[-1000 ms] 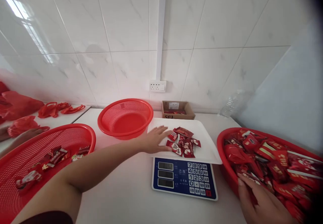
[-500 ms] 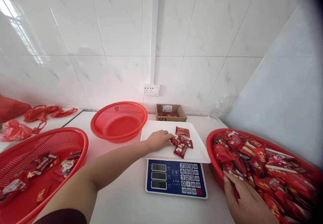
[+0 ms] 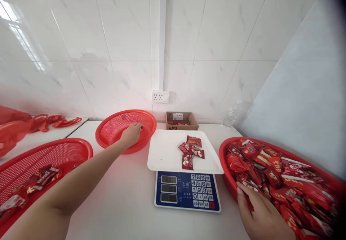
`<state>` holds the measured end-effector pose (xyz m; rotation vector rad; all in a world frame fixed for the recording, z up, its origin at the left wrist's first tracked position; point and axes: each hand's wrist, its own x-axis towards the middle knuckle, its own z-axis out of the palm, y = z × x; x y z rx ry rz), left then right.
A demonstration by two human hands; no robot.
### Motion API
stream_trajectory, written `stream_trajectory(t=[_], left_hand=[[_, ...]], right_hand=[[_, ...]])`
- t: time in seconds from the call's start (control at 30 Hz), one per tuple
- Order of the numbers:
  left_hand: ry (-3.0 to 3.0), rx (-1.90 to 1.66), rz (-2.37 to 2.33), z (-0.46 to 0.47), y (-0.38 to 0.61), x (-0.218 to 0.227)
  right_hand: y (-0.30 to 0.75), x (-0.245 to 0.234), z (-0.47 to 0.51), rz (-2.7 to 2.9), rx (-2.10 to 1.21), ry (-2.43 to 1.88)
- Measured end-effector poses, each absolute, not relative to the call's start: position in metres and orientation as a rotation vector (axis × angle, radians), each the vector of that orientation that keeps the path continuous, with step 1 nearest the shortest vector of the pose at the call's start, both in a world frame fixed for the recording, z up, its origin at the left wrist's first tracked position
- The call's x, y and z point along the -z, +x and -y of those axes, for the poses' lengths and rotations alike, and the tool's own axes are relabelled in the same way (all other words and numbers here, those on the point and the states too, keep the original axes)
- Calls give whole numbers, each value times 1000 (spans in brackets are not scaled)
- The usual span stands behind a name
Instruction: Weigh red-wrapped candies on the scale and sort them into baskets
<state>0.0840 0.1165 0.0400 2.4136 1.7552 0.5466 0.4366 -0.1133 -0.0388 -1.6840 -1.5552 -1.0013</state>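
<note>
My left hand (image 3: 132,134) reaches over the round red basket (image 3: 108,143) at the back. Its fingers are closed, and a speck of dark red shows at the fingertips; what they hold is too small to make out. On the white pan (image 3: 162,155) of the blue digital scale (image 3: 186,205) lie several dark red snack packets (image 3: 187,160), partly overlapping. At the right, my right hand (image 3: 263,211) is closed over the near rim of a large red basket (image 3: 222,153), thumb on the outer side. This basket is heaped with red wrapped snacks (image 3: 275,177).
Another red basket (image 3: 86,144) at front left holds several packets (image 3: 45,177), partly behind my left forearm. Red plastic bags (image 3: 12,132) lie at far left. A small cardboard box (image 3: 182,126) and a clear plastic bottle (image 3: 229,117) stand by the tiled wall.
My left hand has left the packets on the scale and moved left over the back basket. The front packet on the pan has shifted slightly. My right hand stays at the basket rim.
</note>
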Motion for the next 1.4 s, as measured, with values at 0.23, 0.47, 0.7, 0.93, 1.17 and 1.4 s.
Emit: stream_trajectory(t=[0.23,0.47,0.7,0.93,1.17,1.4], left_hand=[[2521,-415,-1613,-106,106,-32],[2718,-96,-730,-85,210,-22],[2767,21,-791,-96,276,-11],[2772,-143,-962,-95,285,-12],[2616,-248,-1084,-95,277,-11],[2402,-219,-1169,-100,279,-15]], right_hand=[[438,39,113,1579,980,-1661],[435,41,113,1525,973,-1744],[437,38,115,1574,1035,-1720],[438,38,113,1598,1085,-1666],[439,41,112,1605,1076,-1657],[440,41,112,1602,1111,-1634]])
